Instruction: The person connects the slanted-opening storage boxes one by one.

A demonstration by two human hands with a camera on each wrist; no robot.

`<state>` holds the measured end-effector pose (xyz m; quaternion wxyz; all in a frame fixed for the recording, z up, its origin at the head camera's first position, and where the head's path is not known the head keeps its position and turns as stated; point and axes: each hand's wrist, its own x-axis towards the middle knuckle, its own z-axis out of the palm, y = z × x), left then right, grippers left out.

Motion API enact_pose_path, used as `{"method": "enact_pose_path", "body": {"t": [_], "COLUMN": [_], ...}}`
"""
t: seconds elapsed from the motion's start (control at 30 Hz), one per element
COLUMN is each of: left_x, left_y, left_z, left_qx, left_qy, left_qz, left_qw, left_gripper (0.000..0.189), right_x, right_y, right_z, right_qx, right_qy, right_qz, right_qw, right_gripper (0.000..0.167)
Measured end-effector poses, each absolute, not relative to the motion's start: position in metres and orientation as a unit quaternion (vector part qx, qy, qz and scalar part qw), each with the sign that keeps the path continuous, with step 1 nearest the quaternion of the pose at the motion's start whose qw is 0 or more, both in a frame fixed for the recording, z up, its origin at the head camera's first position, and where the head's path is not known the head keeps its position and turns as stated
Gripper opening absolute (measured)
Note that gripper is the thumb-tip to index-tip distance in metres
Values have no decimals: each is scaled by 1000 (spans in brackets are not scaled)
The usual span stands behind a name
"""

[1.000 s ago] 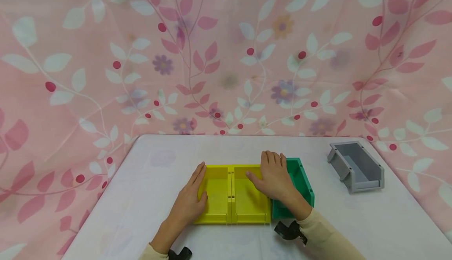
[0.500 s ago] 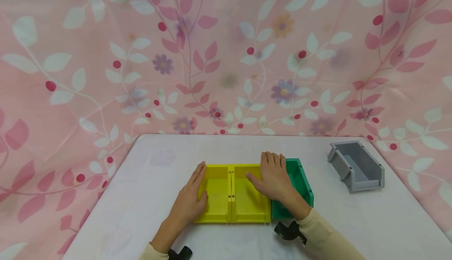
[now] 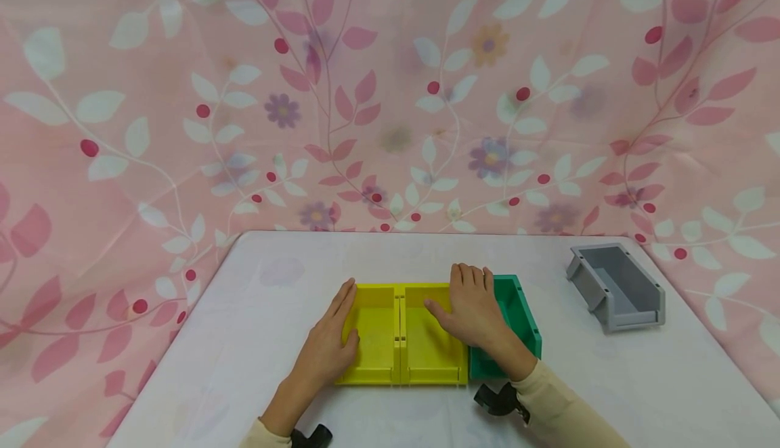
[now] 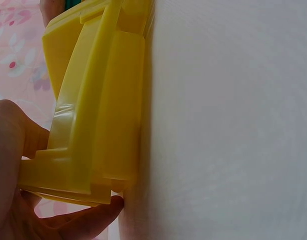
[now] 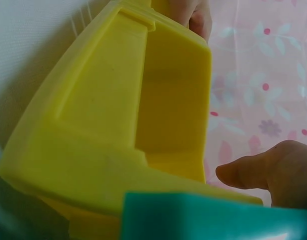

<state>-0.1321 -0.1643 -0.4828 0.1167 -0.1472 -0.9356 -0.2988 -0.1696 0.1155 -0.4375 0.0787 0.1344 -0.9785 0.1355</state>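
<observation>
Two yellow storage bins stand side by side on the white table, the left yellow bin (image 3: 376, 329) against the right yellow bin (image 3: 426, 353). My left hand (image 3: 327, 343) grips the left bin's outer wall, thumb inside and fingers outside; the left wrist view shows a fingertip (image 4: 113, 204) by its lower edge. A green bin (image 3: 518, 316) adjoins the right yellow bin. Over their adjoining walls lies my right hand (image 3: 472, 310), fingers straight and thumb (image 5: 243, 171) extended above the yellow bin, apart from it. It hides part of both bins; its fingertip contact cannot be told.
A grey bin (image 3: 630, 296) sits at an angle near the right edge of the table (image 3: 292, 258). Behind the table hangs a pink floral cloth (image 3: 390, 96). Black wrist mounts (image 3: 501, 398) sit below both wrists.
</observation>
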Motion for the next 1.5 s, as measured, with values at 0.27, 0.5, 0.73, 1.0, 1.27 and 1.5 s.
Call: {"method": "enact_pose_path", "body": {"t": [0.27, 0.5, 0.73, 1.0, 1.27, 1.5], "left_x": [-131, -131, -132, -132, -131, -131], "left_y": [-164, -163, -163, -163, -164, -164], "left_z": [-482, -483, -483, -481, -481, -482], "left_qx": [-144, -141, -147, -144, -143, -145], "left_qy": [-936, -937, -937, -937, -938, -937], "left_qz": [-301, -302, -295, -296, -295, -296], "left_qw": [113, 109, 116, 114, 112, 114], "left_gripper": [79, 79, 80, 80, 80, 80], "right_x": [-169, -169, -170, -172, -172, -171], "right_y": [115, 115, 116, 116, 115, 115], "right_z": [-441, -443, -445, -448, -451, -454], "right_qx": [135, 137, 138, 137, 135, 134], "right_qy": [-978, -978, -978, -978, -979, -980], "right_qz": [136, 133, 128, 130, 127, 120], "right_qw": [77, 88, 90, 84, 83, 82], "right_gripper": [88, 88, 88, 90, 90, 90]}}
